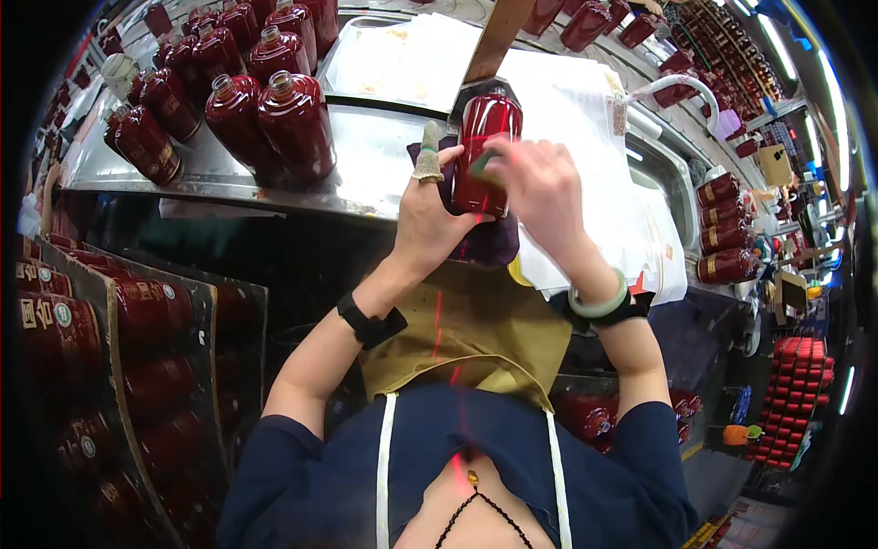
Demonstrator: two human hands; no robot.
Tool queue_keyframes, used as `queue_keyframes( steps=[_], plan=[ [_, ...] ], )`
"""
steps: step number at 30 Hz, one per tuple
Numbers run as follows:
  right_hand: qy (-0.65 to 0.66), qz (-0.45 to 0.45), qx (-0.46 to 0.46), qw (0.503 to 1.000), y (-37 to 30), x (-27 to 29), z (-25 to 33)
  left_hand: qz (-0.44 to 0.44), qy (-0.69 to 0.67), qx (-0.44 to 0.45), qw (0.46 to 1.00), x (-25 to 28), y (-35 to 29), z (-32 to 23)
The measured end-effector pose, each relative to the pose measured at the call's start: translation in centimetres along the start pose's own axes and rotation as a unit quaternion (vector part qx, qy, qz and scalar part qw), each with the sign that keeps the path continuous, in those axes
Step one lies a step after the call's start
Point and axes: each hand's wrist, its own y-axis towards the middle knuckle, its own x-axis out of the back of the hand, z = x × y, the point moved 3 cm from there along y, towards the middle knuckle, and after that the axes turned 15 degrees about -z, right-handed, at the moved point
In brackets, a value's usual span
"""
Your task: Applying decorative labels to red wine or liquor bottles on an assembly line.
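Note:
A glossy dark red glass bottle (491,123) lies on its back in front of me, its neck away from me against a wooden stop. My left hand (428,218) grips its lower left side, thumb along the base, with fabric cots on fingers. Under the bottle shows a dark purple cloth (494,245). My right hand (546,188), slightly blurred, is closed with a small dark green piece (480,166) pinched in its fingers, at the bottle's upper face. Whether that piece is a pad or a sticker I cannot tell. A thin red light line crosses the bottle's lower end and my apron.
Several red bottles (297,123) stand uncapped on the metal bench (366,151) to the left. White paper sheets (585,119) cover the bench at right, beside a metal sink (672,169). Lower left are dividers (119,348) with more bottles. A wooden board (498,41) rises ahead.

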Motion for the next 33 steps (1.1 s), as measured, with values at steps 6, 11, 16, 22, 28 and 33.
queue_keyframes(
  steps=[6,11,16,22,28,33],
  plan=[
    [0.001,-0.021,0.090,0.996,0.0,-0.3,-0.7,0.008,-0.008,-0.016,1.000,-0.6,-0.2,0.6],
    [0.030,-0.054,-0.033,0.998,0.0,-0.3,-2.6,0.006,0.028,-0.060,0.998,-0.2,0.2,-0.4],
    [0.081,-0.020,0.041,0.996,-3.1,0.1,-0.3,0.074,0.061,-0.037,0.995,0.4,-0.1,2.6],
    [0.016,-0.114,-0.138,0.984,-2.2,0.7,-3.6,0.076,0.085,-0.077,0.990,-0.3,0.5,0.2],
    [0.144,-0.035,-0.032,0.988,-4.3,1.1,0.7,0.137,0.099,-0.054,0.984,0.6,0.7,2.2],
    [-0.009,-0.129,-0.131,0.983,-4.0,1.2,-4.1,0.139,0.114,-0.050,0.983,0.3,0.6,1.2]
  ],
)
